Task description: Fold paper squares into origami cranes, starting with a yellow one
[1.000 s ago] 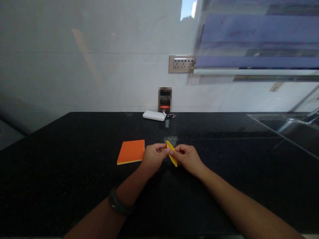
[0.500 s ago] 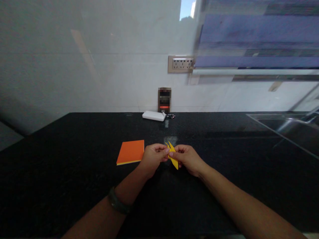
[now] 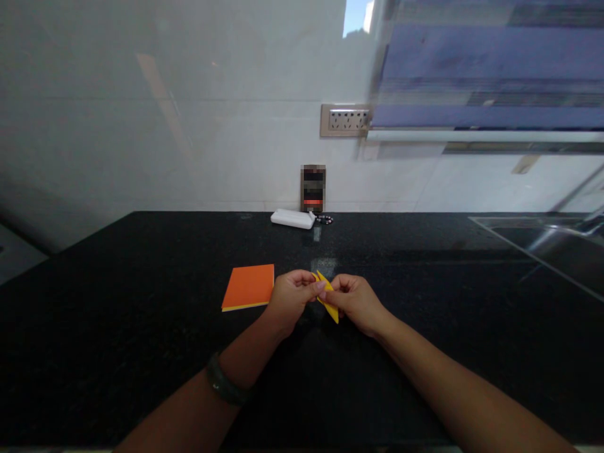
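Folded yellow paper (image 3: 333, 309), one: pinched between thumb and fingers of both your hands, right of the orange-topped paper stack (image 3: 248, 287). Your left hand (image 3: 289, 301): nearest that stack, overlapping its right edge in view; contact cannot be told. Your right hand (image 3: 359, 304): farther right of the stack. White flat block (image 3: 291, 219), one: on the black worktop (image 3: 141, 352), beyond the stack and to its right.

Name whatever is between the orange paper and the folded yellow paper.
In the head view, the left hand is between the orange paper and the folded yellow paper, pinching the latter; whether it touches the orange paper is unclear.
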{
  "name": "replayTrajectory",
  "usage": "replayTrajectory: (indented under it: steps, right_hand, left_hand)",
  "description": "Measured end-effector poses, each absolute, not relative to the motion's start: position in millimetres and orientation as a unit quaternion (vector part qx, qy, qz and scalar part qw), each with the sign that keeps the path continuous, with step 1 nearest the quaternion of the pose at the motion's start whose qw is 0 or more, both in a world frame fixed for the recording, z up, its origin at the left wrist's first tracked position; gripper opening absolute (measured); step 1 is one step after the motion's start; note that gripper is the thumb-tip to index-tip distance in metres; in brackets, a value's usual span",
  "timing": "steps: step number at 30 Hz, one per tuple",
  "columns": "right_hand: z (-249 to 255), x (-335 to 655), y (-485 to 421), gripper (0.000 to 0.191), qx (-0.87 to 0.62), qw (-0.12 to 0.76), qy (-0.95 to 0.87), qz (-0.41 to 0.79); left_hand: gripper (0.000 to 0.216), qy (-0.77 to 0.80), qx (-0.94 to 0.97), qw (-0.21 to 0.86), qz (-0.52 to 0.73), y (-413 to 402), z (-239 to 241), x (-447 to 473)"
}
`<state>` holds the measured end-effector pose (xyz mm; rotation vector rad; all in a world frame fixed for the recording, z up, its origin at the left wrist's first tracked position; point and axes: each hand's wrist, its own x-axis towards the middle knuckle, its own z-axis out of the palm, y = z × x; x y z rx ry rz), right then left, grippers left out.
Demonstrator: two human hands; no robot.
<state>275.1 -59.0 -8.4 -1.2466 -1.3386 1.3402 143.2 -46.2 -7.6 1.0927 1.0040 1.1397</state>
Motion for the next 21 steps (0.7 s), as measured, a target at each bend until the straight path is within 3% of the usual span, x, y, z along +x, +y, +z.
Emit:
replayTrajectory:
  steps: [15,21]
  right_hand:
    - [-7.1,278.7,-59.9,0.030,-0.473,0.419,-0.539,0.556]
    - [-9.9,280.9,-57.8,0.030,-0.437,0.422,-0.463,0.645]
  left_hand:
    - [0.021,0.424,0.472,0.600,0.486,-44.7,-8.3,139.1]
    - [0.026,0.386,0.456,0.652,0.467,-43.2,-5.1,136.0]
